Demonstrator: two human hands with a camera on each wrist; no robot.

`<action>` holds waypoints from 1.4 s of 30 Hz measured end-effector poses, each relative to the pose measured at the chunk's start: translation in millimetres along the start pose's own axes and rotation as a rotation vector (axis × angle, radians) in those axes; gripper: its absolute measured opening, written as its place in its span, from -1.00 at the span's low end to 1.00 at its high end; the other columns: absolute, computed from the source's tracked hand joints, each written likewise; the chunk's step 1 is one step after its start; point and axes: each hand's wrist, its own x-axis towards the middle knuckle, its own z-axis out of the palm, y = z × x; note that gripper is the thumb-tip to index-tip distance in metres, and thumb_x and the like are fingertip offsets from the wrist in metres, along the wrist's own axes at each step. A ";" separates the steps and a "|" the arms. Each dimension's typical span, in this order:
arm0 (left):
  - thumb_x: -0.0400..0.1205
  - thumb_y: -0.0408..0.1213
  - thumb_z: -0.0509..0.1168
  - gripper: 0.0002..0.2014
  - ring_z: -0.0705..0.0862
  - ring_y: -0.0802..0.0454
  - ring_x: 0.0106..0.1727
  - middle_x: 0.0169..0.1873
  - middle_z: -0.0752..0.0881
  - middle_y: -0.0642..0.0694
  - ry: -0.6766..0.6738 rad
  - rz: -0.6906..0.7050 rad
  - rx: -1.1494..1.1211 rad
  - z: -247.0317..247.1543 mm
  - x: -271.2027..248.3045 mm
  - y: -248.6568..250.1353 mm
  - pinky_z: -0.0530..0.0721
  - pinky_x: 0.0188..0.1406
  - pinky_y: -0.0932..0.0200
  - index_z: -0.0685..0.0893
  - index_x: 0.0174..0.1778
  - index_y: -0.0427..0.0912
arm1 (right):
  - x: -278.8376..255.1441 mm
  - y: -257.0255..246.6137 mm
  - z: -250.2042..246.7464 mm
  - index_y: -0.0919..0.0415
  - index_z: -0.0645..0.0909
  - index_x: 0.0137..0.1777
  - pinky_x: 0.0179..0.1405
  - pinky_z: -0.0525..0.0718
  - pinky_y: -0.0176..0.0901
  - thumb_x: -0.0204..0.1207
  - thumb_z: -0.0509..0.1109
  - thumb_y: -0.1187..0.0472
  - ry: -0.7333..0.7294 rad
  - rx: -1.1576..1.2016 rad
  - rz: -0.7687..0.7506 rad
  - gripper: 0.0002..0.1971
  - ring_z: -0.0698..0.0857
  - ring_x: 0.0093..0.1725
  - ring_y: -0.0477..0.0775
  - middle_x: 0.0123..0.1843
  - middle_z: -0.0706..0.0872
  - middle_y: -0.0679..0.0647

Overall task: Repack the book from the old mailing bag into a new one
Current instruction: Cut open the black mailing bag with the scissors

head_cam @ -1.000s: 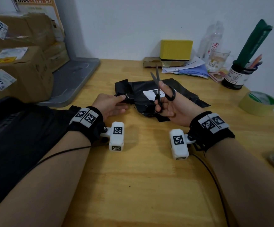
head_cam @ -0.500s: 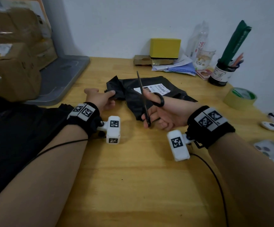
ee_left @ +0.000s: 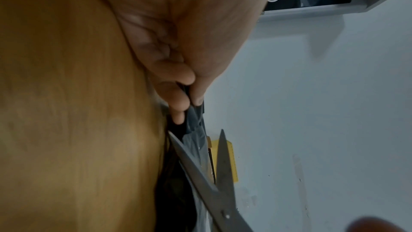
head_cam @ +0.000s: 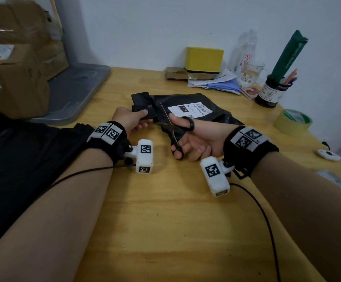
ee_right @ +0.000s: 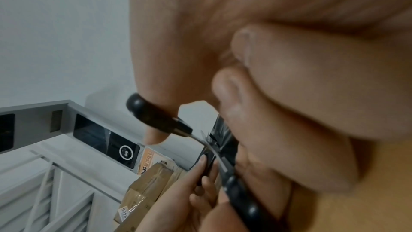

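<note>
A black mailing bag [head_cam: 216, 117] with a white shipping label [head_cam: 190, 110] lies on the wooden table [head_cam: 165, 220]. My left hand [head_cam: 133, 119] pinches the bag's folded left end [ee_left: 196, 112] between thumb and fingers. My right hand [head_cam: 194, 137] holds black-handled scissors [head_cam: 175, 135], thumb through the upper loop. The blades [ee_left: 200, 161] stand apart, straddling the bag's edge just beside the left fingers [ee_right: 200, 174]. The book is hidden inside the bag. A pile of black bags [head_cam: 23, 169] lies at my left forearm.
Cardboard boxes [head_cam: 12, 68] stand on a grey tray [head_cam: 74, 94] at the back left. Along the wall are a yellow box [head_cam: 204, 60], papers [head_cam: 220, 84], a glass mug [head_cam: 251, 74] and a pen jar [head_cam: 271, 92]. A tape roll [head_cam: 292, 122] lies at the right.
The scissors came down from pointing upward to the bag's left end, blades now around its edge. The left hand kept its pinch on the bag.
</note>
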 end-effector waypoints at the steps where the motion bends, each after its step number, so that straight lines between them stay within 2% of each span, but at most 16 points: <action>1: 0.68 -0.23 0.36 -0.84 0.58 0.17 -0.51 -0.31 0.84 -0.06 -0.002 0.003 0.003 0.0 -0.7 0.3 0.53 -0.59 0.41 0.75 -0.11 -0.24 | 1.5 -1.8 -0.1 0.23 0.52 0.08 -0.77 0.17 -0.43 0.36 0.20 -0.64 -0.007 0.013 -0.002 -0.16 0.26 -0.61 -0.16 -0.19 0.65 0.05; 4: 0.70 -0.21 0.33 -0.81 0.51 0.26 -0.66 -0.58 0.76 0.07 0.011 0.018 0.044 -0.3 -3.7 2.1 0.45 -0.70 0.44 0.75 -0.18 -0.19 | 6.5 -7.5 -0.9 0.22 0.54 0.03 -0.80 0.20 -0.42 0.37 0.18 -0.64 -0.040 0.055 -0.006 -0.17 0.26 -0.64 -0.17 -0.17 0.64 0.04; 8: 0.71 -0.26 0.33 -0.84 0.47 0.30 -0.77 -0.66 0.71 0.12 0.010 0.046 0.013 2.9 -6.3 2.8 0.38 -0.77 0.45 0.73 0.01 -0.28 | 15.0 -17.5 0.2 0.21 0.53 -0.01 -0.81 0.19 -0.41 0.40 0.17 -0.64 -0.059 0.074 0.005 -0.19 0.25 -0.66 -0.17 -0.18 0.64 0.04; 10: 0.69 -0.28 0.35 -0.86 0.47 0.31 -0.76 -0.62 0.74 0.09 0.016 0.051 0.004 2.7 -5.8 1.8 0.40 -0.76 0.45 0.73 0.01 -0.29 | 18.3 -22.7 0.1 0.21 0.52 -0.02 -0.81 0.18 -0.41 0.41 0.17 -0.64 -0.050 0.062 0.009 -0.19 0.24 -0.67 -0.16 -0.19 0.65 0.04; 13: 0.68 -0.31 0.36 -0.90 0.50 0.33 -0.72 -0.36 0.81 -0.03 0.008 0.046 -0.012 1.7 -4.4 1.0 0.45 -0.71 0.45 0.72 0.00 -0.27 | 21.6 -29.1 -1.2 0.21 0.52 -0.04 -0.80 0.16 -0.42 0.43 0.14 -0.62 -0.028 0.048 0.013 -0.21 0.27 -0.69 -0.17 -0.21 0.62 0.04; 15: 0.68 -0.32 0.36 -0.93 0.50 0.33 -0.71 -0.30 0.81 -0.06 -0.006 0.042 -0.010 1.0 -3.5 0.7 0.44 -0.71 0.45 0.71 -0.03 -0.25 | 23.4 -31.1 -1.3 0.21 0.52 -0.07 -0.79 0.13 -0.43 0.46 0.12 -0.61 -0.010 0.042 0.010 -0.22 0.27 -0.71 -0.18 -0.23 0.60 0.04; 18: 0.67 -0.33 0.36 -0.94 0.49 0.32 -0.73 -0.31 0.80 -0.07 -0.017 0.044 0.010 0.6 -2.5 0.3 0.42 -0.73 0.45 0.71 -0.09 -0.23 | 27.1 -30.4 -1.8 0.20 0.52 -0.11 -0.81 0.14 -0.44 0.48 0.09 -0.61 0.000 0.042 0.005 -0.23 0.27 -0.73 -0.18 -0.25 0.57 0.03; 23: 0.65 -0.35 0.39 -0.94 0.50 0.30 -0.69 -0.33 0.81 -0.07 -0.056 0.029 0.048 1.2 -1.8 0.5 0.44 -0.71 0.44 0.72 -0.11 -0.25 | 33.3 -29.2 -4.1 0.19 0.53 -0.12 -0.81 0.19 -0.44 0.46 0.14 -0.61 0.001 0.060 -0.007 -0.25 0.26 -0.72 -0.18 -0.26 0.56 0.02; 28: 0.65 -0.34 0.40 -0.96 0.45 0.32 -0.74 -0.32 0.80 -0.07 -0.081 0.020 0.095 3.2 -4.6 2.1 0.36 -0.76 0.46 0.72 -0.08 -0.24 | 39.1 -31.0 -6.6 0.18 0.51 -0.17 -0.77 0.15 -0.44 0.46 0.14 -0.61 0.016 0.056 -0.004 -0.25 0.25 -0.75 -0.17 -0.36 0.53 -0.01; 34: 0.66 -0.36 0.39 -0.95 0.41 0.32 -0.78 -0.35 0.78 -0.07 -0.076 0.004 0.123 4.1 -5.0 3.7 0.34 -0.78 0.46 0.69 -0.12 -0.22 | 40.2 -28.6 -11.9 0.12 0.51 -0.26 -0.66 0.05 -0.41 0.48 0.24 -0.54 0.015 0.104 -0.013 -0.34 0.24 -0.76 -0.16 -0.50 0.50 -0.06; 40: 0.66 -0.35 0.39 -0.94 0.41 0.32 -0.79 -0.40 0.76 -0.05 -0.082 -0.007 0.156 4.0 -6.2 5.1 0.33 -0.79 0.46 0.70 -0.12 -0.23 | 45.9 -32.8 -11.1 0.14 0.50 -0.22 -0.72 0.10 -0.42 0.44 0.24 -0.58 0.001 0.057 0.005 -0.30 0.24 -0.76 -0.16 -0.42 0.54 -0.03; 42: 0.65 -0.34 0.39 -0.94 0.42 0.32 -0.78 -0.48 0.76 -0.01 -0.087 -0.008 0.157 3.4 -6.1 5.3 0.33 -0.78 0.47 0.70 -0.14 -0.21 | 48.5 -33.4 -10.7 0.15 0.51 -0.22 -0.71 0.09 -0.43 0.41 0.29 -0.59 0.003 0.064 0.002 -0.30 0.22 -0.75 -0.16 -0.39 0.55 -0.02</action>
